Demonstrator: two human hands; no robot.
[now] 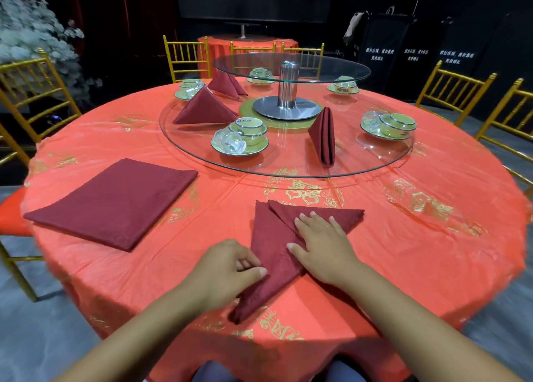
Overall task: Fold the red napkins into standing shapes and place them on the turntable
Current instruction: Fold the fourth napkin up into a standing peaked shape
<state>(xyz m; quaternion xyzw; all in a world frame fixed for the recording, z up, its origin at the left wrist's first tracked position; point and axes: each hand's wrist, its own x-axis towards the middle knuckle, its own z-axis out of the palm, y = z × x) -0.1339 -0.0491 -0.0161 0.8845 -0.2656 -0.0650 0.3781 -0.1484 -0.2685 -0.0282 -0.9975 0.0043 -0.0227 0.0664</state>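
Note:
A partly folded red napkin [269, 237] lies flat on the table in front of me, its flaps overlapping at the top. My right hand [320, 244] presses flat on its right flap with straight fingers. My left hand [227, 269] pinches the napkin's left edge with curled fingers. A stack of square folded red napkins [115, 201] lies to the left. On the glass turntable [375, 167] stand three folded napkins: one tent shape [204, 107] at the left, one [227, 85] behind it, and one narrow shape [324, 136] at the right.
Green cup-and-saucer sets with overturned glasses [240, 139] [389, 126] sit on the turntable, and others stand further back. A metal post [287, 86] carries a smaller upper glass disc [291, 67]. Gold chairs [28, 93] [452, 90] ring the red tablecloth [418, 252].

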